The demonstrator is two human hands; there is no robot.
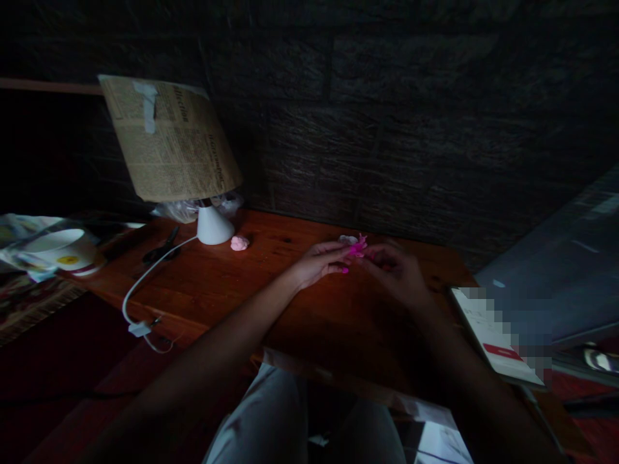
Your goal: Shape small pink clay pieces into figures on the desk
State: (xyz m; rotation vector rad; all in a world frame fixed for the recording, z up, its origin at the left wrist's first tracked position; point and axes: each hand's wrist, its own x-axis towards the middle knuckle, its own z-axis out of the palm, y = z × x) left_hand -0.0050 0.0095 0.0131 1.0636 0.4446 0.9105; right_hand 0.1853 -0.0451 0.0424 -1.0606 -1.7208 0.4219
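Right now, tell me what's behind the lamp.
Crumpled clear plastic shows either side of the white base, the dark wall beyond; whatever base and shade cover is hidden.

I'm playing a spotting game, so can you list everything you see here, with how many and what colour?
Table: 1, orange-brown, centre
Wall: 1, dark, behind the table
Lamp: 1, tan newsprint shade, white base, left part of table
Cable: 1, white, from the lamp
Clear plastic: count unclear, behind the lamp
Scissors: 1 pair, dark, left of the lamp
Pink lump: 1, light pink, right of the lamp base
Pale clump: 1, whitish, near the wall
Bright pink piece: 1, at the fingertips
Cup: 1, whitish, yellow mark, far left
Tablet-like thing: 1, whitish and red, right
Dim corners: can't tell
Legs: 2, pale trousers, below
Left hand: 1, holding the bright pink piece
Right hand: 1, beside it
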